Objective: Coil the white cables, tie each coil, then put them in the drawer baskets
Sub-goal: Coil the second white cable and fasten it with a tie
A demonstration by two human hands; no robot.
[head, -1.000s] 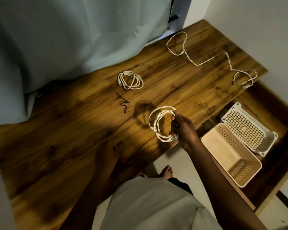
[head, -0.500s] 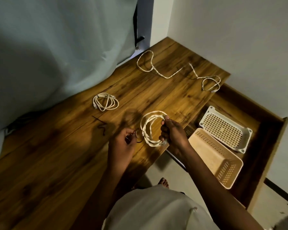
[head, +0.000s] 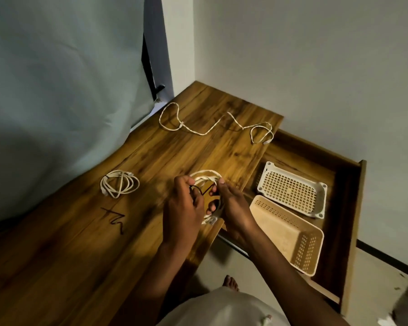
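- At desk front edge: coiled cable held up between both hands, just over the desk lip.
- Left hand pinches a black tie at the coil; right hand grips the coil's right side.
- Tied coil lies left; loose cable at far edge.
- Open drawer right: white basket, beige basket, side by side.

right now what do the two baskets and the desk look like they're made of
White basket: looks like moulded plastic, matt, with a regular grid of holes and rounded corners.
Beige basket: likely the same plastic, smooth, with perforated walls.
Desk: brown wood grain with dark streaks and a slight sheen; solid wood or laminate, cannot tell.
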